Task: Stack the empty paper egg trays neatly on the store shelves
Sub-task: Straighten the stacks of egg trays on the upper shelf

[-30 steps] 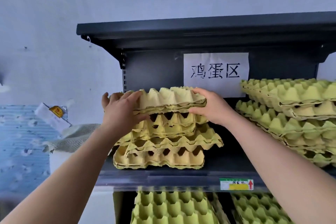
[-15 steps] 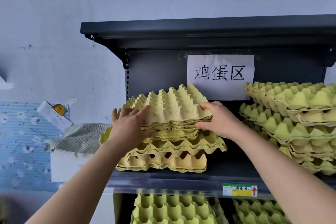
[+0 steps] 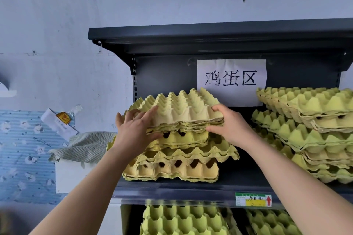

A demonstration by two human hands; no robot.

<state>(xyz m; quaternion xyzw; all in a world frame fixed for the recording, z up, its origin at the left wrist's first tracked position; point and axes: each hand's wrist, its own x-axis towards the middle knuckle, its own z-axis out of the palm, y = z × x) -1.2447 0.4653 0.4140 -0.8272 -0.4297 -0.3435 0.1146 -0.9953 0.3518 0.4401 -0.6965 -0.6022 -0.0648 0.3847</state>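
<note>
On middle shelf [image 3: 191,190], left side, top bundle of trays [image 3: 181,107] sits tilted toward the viewer on the pile [image 3: 177,166], not yet nested. Grip: left hand [image 3: 134,133] holds its left edge, fingers over top, thumb under; right hand [image 3: 229,129] pinches the right corner the same way. To do it well: level the bundle, line cups up w/ those below, square edges w/ pile, then press down evenly & let go.

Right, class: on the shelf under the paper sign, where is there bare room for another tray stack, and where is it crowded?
Bare shelf shows only in the narrow gap between the middle stack and the right stack, plus a thin front strip. Elsewhere trays fill it.
</note>
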